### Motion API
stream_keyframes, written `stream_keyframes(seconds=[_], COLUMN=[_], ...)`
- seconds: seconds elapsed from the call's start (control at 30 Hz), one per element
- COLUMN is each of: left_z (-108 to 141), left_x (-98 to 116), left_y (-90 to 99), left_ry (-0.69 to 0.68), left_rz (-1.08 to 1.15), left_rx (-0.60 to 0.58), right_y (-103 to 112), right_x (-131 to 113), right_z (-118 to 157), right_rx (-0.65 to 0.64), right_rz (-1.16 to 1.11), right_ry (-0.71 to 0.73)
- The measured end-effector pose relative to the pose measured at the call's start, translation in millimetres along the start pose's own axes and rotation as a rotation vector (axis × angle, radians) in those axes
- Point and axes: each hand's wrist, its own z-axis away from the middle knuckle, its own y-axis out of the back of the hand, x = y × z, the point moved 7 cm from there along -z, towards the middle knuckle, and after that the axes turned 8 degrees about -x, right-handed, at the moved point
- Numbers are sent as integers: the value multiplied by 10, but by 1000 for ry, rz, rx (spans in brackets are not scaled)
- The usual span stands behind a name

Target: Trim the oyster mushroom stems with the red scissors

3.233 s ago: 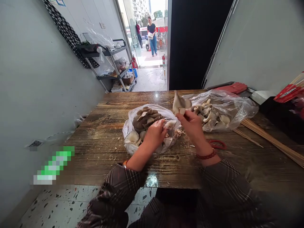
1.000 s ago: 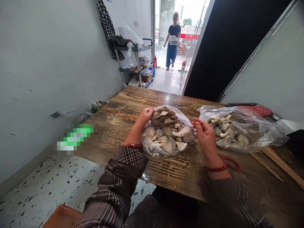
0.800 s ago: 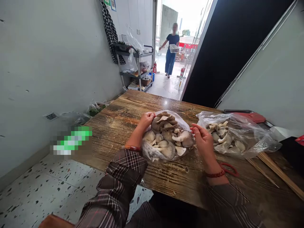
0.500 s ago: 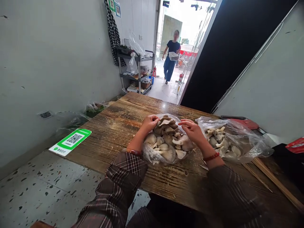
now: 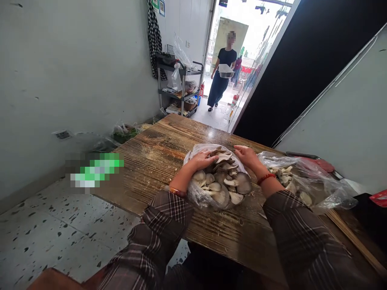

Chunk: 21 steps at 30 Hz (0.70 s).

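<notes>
A clear plastic bag [image 5: 198, 200] full of grey-brown oyster mushrooms [image 5: 220, 195] sits open on the wooden table [image 5: 136, 173]. My left hand [image 5: 203, 160] lies over the mushrooms at the bag's upper left, its fingers stretched out and touching a mushroom cluster. At the upper right edge of the bag is my right hand [image 5: 248, 157]; its fingers point left, and whether the fingertips hold the plastic is not clear. A second clear bag [image 5: 329, 189] with mushrooms [image 5: 286, 177] lies to the right, partly behind my right forearm.
Thin wooden sticks [image 5: 356, 237] lie at the right. A red item [image 5: 323, 164] is behind the second bag. Beyond the table stand a grey shelf cart [image 5: 181, 96] and a person [image 5: 225, 68] in the doorway carrying a metal tray [image 5: 226, 73]. Small crumbs dot the tabletop.
My left hand has moved from the bag's rim onto the mushrooms. My right hand has shifted up to the bag's far right edge. The person in the doorway is nearer.
</notes>
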Motion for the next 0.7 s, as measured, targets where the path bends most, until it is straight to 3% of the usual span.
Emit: stream_keyframes(seconds=[0.13, 0.23, 0.3, 0.43, 0.7], left_z=[32, 54, 72, 96, 48], left_x=[31, 92, 131, 163, 27], left_y=[-44, -43, -48, -67, 0], left_ry=[31, 12, 9, 20, -12], left_rz=[-60, -124, -160, -160, 2], left_rx=[-25, 6, 12, 6, 102], right_y=[139, 25, -128, -275, -248], right_x=[-447, -916, -1067, -1108, -1025], right_z=[-68, -119, -176, -284, -225], right_rx=[23, -126, -262, -358, -436], right_rz=[-54, -40, 113, 305, 378], right_ry=[120, 281, 246, 149, 125])
